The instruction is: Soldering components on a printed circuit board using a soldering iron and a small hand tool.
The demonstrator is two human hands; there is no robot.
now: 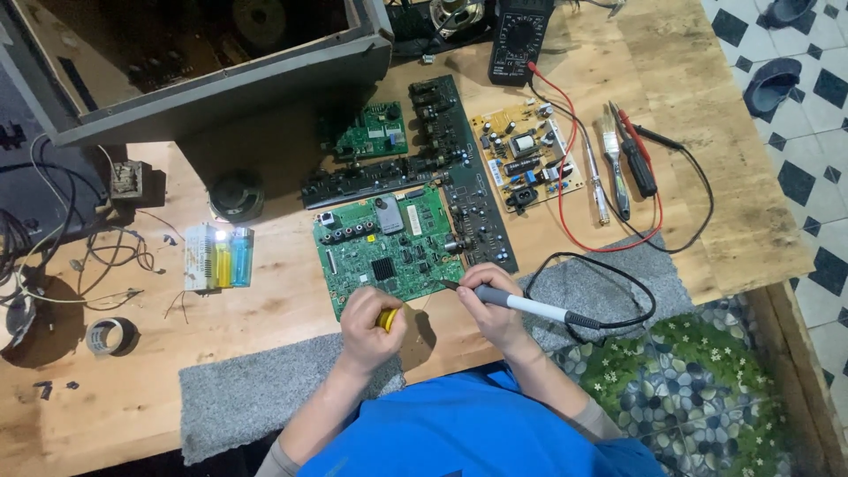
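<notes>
- Wooden workbench (291,340), grey mat (256,393) along near edge.
- Green circuit board (389,252) at centre, yellow board (526,155) behind right.
- Multimeter (521,40) at far edge.
- Tape roll (108,336) near left edge.

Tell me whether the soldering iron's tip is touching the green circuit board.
Cannot tell. In the head view the soldering iron, held in the right hand, has its tip at the green circuit board's lower edge; contact is unclear.

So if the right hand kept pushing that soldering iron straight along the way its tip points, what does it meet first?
Probably the green circuit board: the right hand aims the soldering iron up-left, its tip at the board's lower right edge. Contact is unclear.
</notes>
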